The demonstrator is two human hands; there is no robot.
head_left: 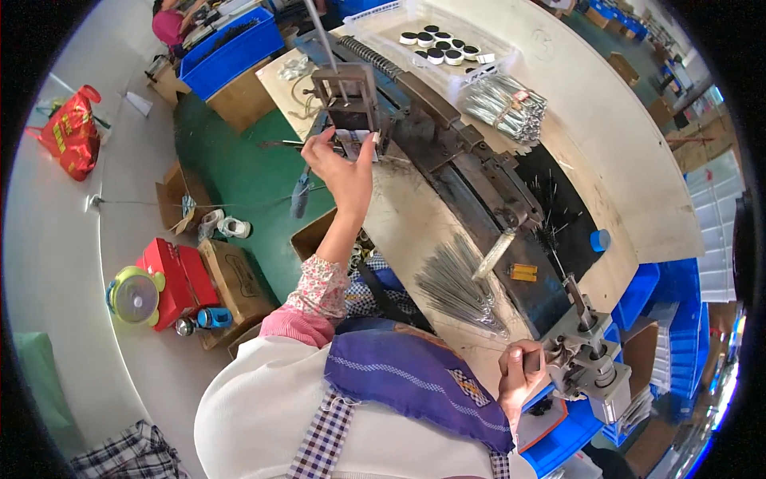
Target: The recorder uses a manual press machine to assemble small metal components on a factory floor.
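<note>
My left hand [343, 172] reaches up to a dark metal frame [343, 88] at the far left end of a bench machine. Its fingers and thumb curl round a small dark and whitish piece that I cannot make out. At the machine's near right end, my right hand [523, 371] is closed round a dark handle [532, 359] beside a grey metal head [586, 351]. From this head's spindle a thin wire runs up to dark bristles [546, 237] by the machine's rail [455, 168].
Thin metal wires [459, 287] lie fanned on the bench, near a yellow piece [523, 272] and a blue cap [600, 240]. Behind the rail are a bundle of wires [507, 108] and a clear tray [383, 24] with black-topped round pieces. Blue bins [678, 319] stand at right.
</note>
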